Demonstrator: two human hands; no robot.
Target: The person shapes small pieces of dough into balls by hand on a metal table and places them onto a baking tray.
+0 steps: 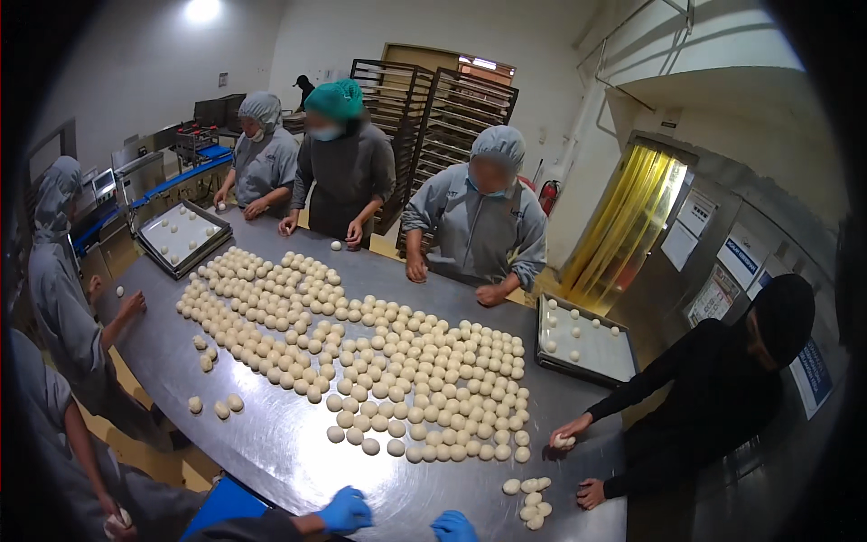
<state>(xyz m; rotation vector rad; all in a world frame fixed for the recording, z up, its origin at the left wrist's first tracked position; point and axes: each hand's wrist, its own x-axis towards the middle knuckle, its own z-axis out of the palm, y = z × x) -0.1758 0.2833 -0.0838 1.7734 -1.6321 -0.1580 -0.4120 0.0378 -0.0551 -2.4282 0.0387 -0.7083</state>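
Both my hands wear blue gloves at the lower edge of the view, over the near side of a metal table point(271, 461). My left hand point(346, 511) reaches in from the left with loosely bent fingers apart; I see nothing in it. My right hand point(453, 527) is partly cut off by the lower edge, so its fingers and anything in them are hidden. Beyond both hands lies a broad layer of round, pale dough balls point(370, 422), apart from my gloves. A small cluster of dough balls point(535, 512) sits to the right of my right hand.
Co-workers stand around the table; one in black at right holds a dough ball point(564, 442). Trays with dough balls sit at the far left point(185, 237) and right point(591, 348). Several loose dough balls point(221, 409) lie at left. Rack trolleys point(461, 122) stand behind.
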